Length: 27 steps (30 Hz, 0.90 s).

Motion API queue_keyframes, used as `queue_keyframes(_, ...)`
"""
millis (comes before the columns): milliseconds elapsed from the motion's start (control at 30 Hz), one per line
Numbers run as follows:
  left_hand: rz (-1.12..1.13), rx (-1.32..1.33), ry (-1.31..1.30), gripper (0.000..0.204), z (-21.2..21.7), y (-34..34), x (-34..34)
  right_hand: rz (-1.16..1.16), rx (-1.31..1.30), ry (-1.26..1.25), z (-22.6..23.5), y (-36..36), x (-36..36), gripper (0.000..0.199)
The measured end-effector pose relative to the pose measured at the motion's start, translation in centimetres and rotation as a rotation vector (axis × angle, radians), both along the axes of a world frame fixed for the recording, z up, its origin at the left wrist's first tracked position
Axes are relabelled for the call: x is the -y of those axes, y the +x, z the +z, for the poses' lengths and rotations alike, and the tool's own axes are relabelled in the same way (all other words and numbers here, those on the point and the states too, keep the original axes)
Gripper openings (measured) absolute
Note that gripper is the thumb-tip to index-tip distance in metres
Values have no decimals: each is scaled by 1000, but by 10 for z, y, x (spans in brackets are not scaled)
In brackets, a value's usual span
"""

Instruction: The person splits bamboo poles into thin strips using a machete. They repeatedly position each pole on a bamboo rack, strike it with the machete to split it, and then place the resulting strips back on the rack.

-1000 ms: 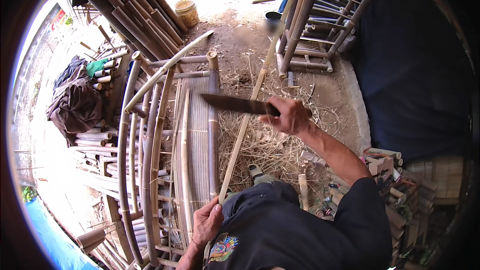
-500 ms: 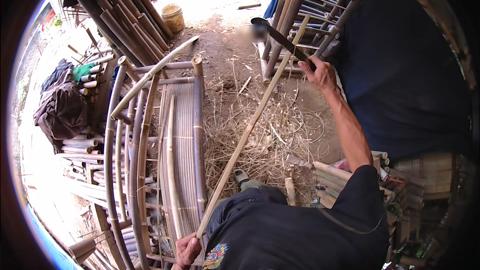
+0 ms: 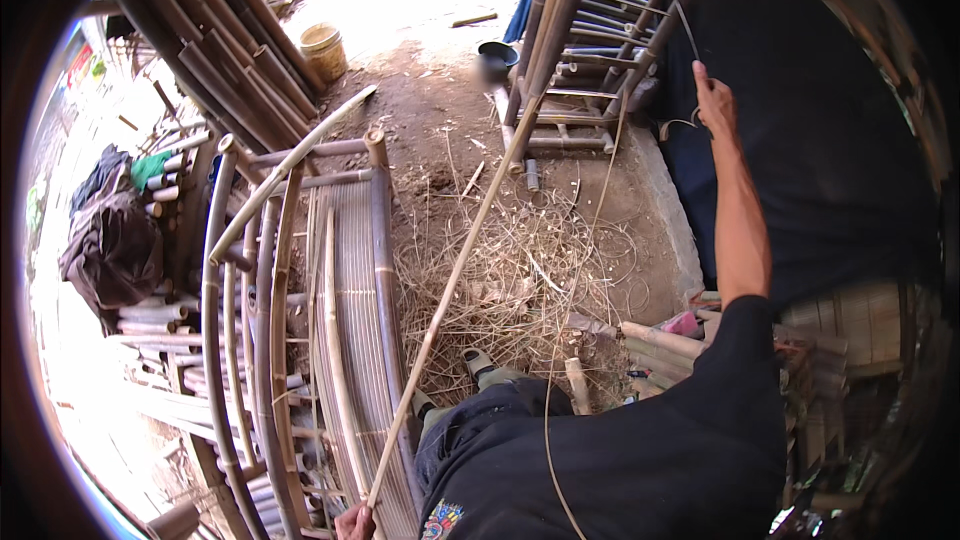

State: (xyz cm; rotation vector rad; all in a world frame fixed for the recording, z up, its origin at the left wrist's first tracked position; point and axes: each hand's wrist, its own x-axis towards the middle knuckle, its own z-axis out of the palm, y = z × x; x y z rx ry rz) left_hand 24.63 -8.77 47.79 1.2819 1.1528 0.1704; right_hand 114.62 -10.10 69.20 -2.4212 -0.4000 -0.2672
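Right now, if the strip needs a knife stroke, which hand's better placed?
Probably the right hand: it grips the knife, arm stretched out, blade clear of the strip. The left hand is occupied holding the strip's near end.

At the near left, the left hand (image 3: 354, 522) grips a long bamboo strip (image 3: 454, 285) that slants toward the far right. On the right, the right hand (image 3: 718, 108), arm outstretched, holds a knife (image 3: 687, 32) (its blade shows nearly edge-on). Curled bamboo shavings (image 3: 500, 270) litter the ground right of a slatted bamboo bench (image 3: 362, 290). A bucket (image 3: 323, 54) stands far left; dark sheeting (image 3: 830, 170) hangs right.
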Motion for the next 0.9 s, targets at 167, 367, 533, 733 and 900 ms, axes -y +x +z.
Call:
queue_keyframes(167, -138, 48, -98, 43, 37, 165, -62, 398, 220, -144, -69, -118, -40, 71)
queue_keyframes(367, -70, 271, -64, 31, 50, 299, -118, 1042, 326, -142, -181, -330, -67, 62)
queue_keyframes(533, -39, 202, 160, 30, 58, 310, -111, 1086, 333, -86, -195, -363, -76, 63)
queue_keyframes(733, -54, 152, 99, 28, 62, 274, -66, 919, 153, -198, -183, -283, -82, 66)
queue_keyframes(900, -45, 147, 62, 34, 61, 249, -58, 867, 143, -151, -170, -264, -80, 67)
